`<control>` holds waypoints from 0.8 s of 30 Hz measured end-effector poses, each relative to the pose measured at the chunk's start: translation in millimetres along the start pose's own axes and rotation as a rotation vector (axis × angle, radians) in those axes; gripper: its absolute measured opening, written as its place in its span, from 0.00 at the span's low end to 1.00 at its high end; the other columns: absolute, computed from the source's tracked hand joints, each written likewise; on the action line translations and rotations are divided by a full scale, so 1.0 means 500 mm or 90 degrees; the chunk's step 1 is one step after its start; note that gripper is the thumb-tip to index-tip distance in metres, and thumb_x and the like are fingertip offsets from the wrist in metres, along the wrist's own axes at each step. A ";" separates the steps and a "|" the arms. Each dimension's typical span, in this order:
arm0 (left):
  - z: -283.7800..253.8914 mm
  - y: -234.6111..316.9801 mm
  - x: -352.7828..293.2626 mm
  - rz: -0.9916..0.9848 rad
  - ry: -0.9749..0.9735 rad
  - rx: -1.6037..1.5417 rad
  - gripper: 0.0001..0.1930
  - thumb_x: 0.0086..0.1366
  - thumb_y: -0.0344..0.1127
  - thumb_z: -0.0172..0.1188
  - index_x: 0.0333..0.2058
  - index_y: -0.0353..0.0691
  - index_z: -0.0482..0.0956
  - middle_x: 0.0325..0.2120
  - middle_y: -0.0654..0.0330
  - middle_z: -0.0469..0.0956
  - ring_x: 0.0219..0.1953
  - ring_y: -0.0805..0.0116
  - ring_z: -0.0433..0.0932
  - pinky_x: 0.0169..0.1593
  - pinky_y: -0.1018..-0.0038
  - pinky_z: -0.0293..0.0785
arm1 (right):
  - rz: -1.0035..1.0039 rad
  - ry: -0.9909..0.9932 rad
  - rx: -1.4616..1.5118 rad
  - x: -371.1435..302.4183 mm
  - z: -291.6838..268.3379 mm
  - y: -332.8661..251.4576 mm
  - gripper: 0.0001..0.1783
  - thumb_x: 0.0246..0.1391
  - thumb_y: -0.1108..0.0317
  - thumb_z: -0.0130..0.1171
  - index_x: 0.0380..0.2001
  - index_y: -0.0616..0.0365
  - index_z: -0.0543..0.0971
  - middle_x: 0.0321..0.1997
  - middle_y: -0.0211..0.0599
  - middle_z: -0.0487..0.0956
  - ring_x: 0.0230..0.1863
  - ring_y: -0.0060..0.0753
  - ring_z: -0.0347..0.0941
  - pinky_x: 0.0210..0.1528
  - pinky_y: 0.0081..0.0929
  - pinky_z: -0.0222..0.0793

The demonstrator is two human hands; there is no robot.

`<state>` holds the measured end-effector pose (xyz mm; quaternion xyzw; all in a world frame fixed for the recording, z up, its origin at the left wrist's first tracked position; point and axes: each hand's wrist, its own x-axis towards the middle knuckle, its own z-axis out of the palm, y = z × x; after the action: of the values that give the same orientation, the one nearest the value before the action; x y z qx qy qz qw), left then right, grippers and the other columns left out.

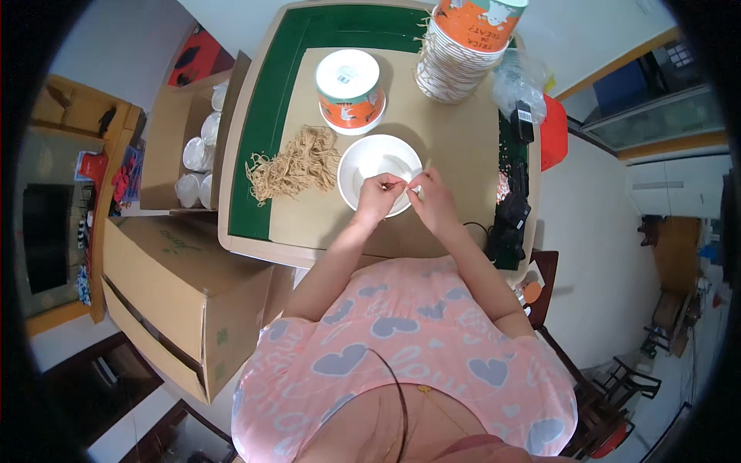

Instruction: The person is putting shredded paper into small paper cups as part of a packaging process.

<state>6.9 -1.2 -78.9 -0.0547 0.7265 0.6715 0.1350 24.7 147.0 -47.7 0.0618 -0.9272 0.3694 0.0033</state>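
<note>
A white paper tub (356, 158) stands with its open top toward me near the middle of the table. My left hand (377, 197) reaches over its near side, fingertips pinched together. At the tub's right rim my right hand (434, 204) is pinched too, its fingertips meeting those of the left. What lies between the fingers is too small to make out. Just left of the tub is a tangled heap of tan cords (297, 163). Behind it an orange and teal printed tub (351, 110) sits upside down, white base up, with a white rim below.
A tall leaning stack of nested tubs (455, 65), cord ends poking out, rises at the back right. Beside it are a clear plastic bag (519, 81) and black devices (509, 220). Cardboard boxes (166, 282) stand left of the table, one holding white wrapped rolls (197, 154).
</note>
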 end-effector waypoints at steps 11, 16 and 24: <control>-0.015 -0.009 0.012 0.009 0.026 0.024 0.05 0.58 0.28 0.59 0.31 0.33 0.80 0.23 0.64 0.77 0.27 0.80 0.71 0.33 0.81 0.68 | 0.001 0.023 0.086 0.006 0.029 0.013 0.05 0.47 0.68 0.58 0.30 0.54 0.75 0.29 0.39 0.76 0.32 0.41 0.74 0.34 0.35 0.69; -0.014 -0.013 0.014 0.008 0.012 0.060 0.05 0.58 0.29 0.59 0.31 0.33 0.79 0.23 0.65 0.76 0.27 0.80 0.71 0.33 0.81 0.67 | -0.028 0.049 0.054 0.003 0.026 0.014 0.05 0.48 0.68 0.60 0.29 0.56 0.76 0.24 0.35 0.76 0.21 0.32 0.70 0.25 0.28 0.66; -0.010 -0.014 0.009 0.036 0.005 0.086 0.07 0.58 0.30 0.60 0.34 0.34 0.79 0.24 0.64 0.77 0.28 0.78 0.72 0.35 0.79 0.69 | 0.041 0.021 0.084 -0.007 0.023 0.020 0.05 0.48 0.68 0.59 0.28 0.55 0.74 0.27 0.38 0.76 0.29 0.41 0.74 0.31 0.34 0.69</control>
<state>3.8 -6.1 -86.7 -0.0280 0.7721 0.6242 0.1164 27.3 146.9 -62.9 0.0259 -0.9021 0.4308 0.0029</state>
